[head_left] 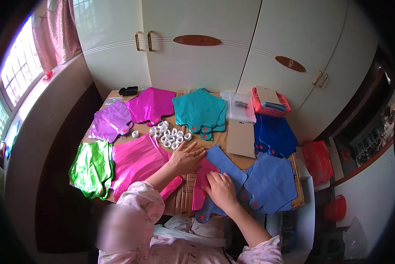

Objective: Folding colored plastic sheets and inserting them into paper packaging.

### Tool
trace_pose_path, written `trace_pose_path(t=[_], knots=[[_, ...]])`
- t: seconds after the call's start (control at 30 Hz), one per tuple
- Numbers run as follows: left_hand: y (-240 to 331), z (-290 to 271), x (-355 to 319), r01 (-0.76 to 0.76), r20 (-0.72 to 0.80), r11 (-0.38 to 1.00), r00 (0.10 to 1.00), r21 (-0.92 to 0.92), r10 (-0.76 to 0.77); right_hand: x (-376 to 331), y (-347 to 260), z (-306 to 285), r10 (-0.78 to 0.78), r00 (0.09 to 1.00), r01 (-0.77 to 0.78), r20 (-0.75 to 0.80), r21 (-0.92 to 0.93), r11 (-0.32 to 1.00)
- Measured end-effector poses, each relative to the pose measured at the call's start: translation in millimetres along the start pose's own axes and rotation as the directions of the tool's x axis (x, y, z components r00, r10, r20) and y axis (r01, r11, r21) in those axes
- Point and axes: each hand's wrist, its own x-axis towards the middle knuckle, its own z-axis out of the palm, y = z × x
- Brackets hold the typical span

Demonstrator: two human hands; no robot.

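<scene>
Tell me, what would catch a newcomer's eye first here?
Bright foil balloon shapes cover the table: a green one at the left edge, teal ones at the back, blue ones on the right. In the middle, the left hand and right hand press on a pink foil piece, near small white rings.

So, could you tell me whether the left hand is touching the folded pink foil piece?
Touching: the head view shows the left hand lying flat with its fingers on the top end of the folded pink foil piece.
</scene>
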Motion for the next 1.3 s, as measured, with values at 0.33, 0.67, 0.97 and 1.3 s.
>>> trace_pose_path(t=[0.33,0.67,0.97,1.3], knots=[[19.6,-26.1,-44.9,-0.215,0.028,0.976,0.976,0.022,0.214,-1.7,3.2,1.5,0.006,1.000,-0.006,0.000,0.050,0.999],[56.6,-28.7,-78.5,-0.200,0.074,0.971,0.975,-0.132,0.211,-3.1,4.2,-0.2,-0.003,1.000,0.003,0.009,0.038,0.999],[28.3,-5.0,-40.5,-0.153,-0.043,0.985,0.988,-0.085,0.149,-7.4,6.2,5.0,-0.007,1.000,0.006,0.030,0.035,0.999],[19.5,-17.3,-27.0,-0.181,0.018,0.983,0.983,0.041,0.181,-12.2,9.1,7.9,-0.019,1.000,0.017,0.020,0.094,0.995]])
